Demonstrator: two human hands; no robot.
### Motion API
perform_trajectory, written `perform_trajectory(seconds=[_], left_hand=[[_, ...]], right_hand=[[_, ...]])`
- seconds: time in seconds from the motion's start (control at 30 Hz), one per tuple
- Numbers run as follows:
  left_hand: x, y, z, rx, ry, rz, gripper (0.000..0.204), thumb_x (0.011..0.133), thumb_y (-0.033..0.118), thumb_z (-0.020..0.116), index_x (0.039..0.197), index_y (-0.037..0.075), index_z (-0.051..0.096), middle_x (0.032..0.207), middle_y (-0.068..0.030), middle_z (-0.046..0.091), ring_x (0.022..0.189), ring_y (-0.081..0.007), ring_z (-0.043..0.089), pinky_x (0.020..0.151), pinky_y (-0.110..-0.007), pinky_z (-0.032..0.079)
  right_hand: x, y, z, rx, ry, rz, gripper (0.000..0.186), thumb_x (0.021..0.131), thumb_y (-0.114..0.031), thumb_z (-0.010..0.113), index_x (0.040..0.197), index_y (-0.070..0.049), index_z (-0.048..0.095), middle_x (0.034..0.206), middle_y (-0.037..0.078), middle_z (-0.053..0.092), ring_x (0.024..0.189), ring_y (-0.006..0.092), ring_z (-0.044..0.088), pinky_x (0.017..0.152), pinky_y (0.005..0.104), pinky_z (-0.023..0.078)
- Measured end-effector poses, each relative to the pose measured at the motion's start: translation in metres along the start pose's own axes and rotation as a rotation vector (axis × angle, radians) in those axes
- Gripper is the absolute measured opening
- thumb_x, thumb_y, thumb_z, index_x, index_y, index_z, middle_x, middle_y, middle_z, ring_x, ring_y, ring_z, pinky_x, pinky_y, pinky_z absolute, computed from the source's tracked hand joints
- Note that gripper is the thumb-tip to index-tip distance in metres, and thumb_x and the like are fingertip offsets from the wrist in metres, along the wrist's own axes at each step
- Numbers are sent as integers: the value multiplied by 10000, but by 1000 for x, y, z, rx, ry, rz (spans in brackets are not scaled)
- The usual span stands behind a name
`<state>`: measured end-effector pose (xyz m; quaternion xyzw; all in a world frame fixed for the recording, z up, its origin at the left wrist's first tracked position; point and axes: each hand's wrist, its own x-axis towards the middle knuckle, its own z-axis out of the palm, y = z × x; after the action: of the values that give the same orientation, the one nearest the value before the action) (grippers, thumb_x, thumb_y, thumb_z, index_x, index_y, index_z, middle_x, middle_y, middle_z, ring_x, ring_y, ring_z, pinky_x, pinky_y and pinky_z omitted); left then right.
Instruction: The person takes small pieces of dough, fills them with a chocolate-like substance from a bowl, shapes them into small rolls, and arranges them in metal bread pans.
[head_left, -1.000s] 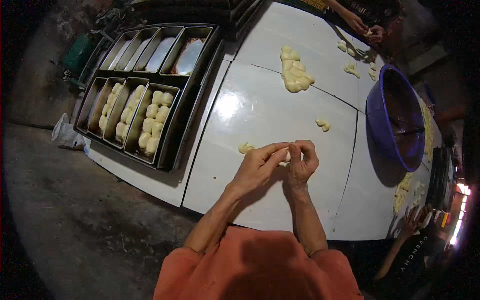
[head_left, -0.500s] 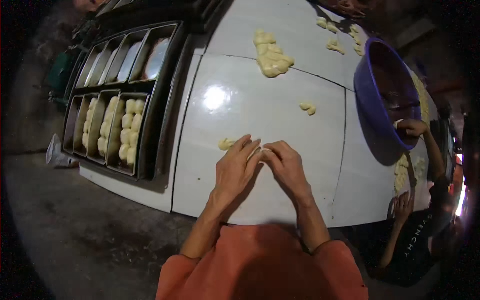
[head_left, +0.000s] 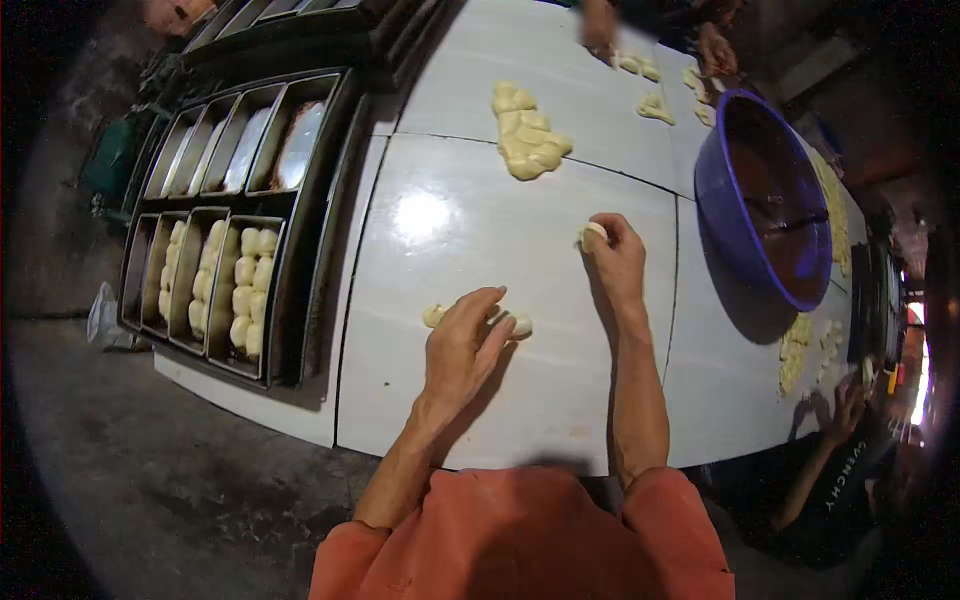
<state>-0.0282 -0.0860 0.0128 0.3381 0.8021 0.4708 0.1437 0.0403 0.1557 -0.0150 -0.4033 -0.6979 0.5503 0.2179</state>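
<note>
On the white table, my left hand [head_left: 460, 345] rests with its fingers curved and apart from the thumb. A small smooth piece of dough [head_left: 522, 327] lies beside that thumb, and another dough piece [head_left: 433, 316] shows at the far side of the fingers. Farther to the right, my right hand [head_left: 620, 265] pinches a pale lump of dough [head_left: 592, 233] between thumb and fingers. Beyond both hands sits a larger knobbly mass of dough [head_left: 528, 140].
At the left, dark-framed metal loaf pans [head_left: 275, 262] stand in rows, some holding dough balls. A purple basin [head_left: 712, 190] with brown contents stands to the right. Dough strips [head_left: 796, 355] lie beyond it. Other people's hands [head_left: 716, 50] work at the far edge and right side.
My hands have parted. The right one has moved forward to the small dough lump and gripped it. A dough piece now shows beside my left thumb. A co-worker's hand has left the basin.
</note>
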Motion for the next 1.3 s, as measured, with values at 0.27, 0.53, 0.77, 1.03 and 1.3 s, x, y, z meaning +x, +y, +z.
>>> perform_trajectory(seconds=[0.27,0.53,0.77,1.03,1.3], left_hand=[[28,12,2,-870,-250,-561,399,924,155,730,1246,-58,628,981,-125,684,843,-168,668,732,-315,589],[9,-2,1,-913,-213,-477,348,957,146,692,1221,-72,633,1002,-133,699,920,-177,695,771,-302,583],[-6,2,-16,-198,-53,-149,515,942,194,700,1402,16,549,1319,-185,615,1166,-303,640,956,-406,543],[-7,-42,-53,244,3,87,140,878,86,723,1007,36,744,1007,-114,730,912,-284,684,772,-363,554],[-13,-5,-59,-65,85,64,511,861,118,779,1347,74,628,977,-98,745,691,-107,646,568,-245,483]], right_hand=[[-84,-52,23,506,-404,196,297,913,-77,688,1181,21,605,1018,89,662,901,141,663,767,297,568],[-95,-45,20,355,-300,88,197,954,-116,665,1095,0,589,997,104,659,875,143,658,747,265,557],[-111,-55,24,512,-228,256,301,983,-220,546,1215,-29,568,997,73,624,920,154,640,784,308,555],[-109,-55,47,495,-346,240,246,974,-200,568,1156,-37,583,1005,68,576,838,122,563,726,292,514],[-121,-64,79,399,-567,295,423,974,-268,671,1274,16,580,1028,70,627,858,131,598,733,258,499]])
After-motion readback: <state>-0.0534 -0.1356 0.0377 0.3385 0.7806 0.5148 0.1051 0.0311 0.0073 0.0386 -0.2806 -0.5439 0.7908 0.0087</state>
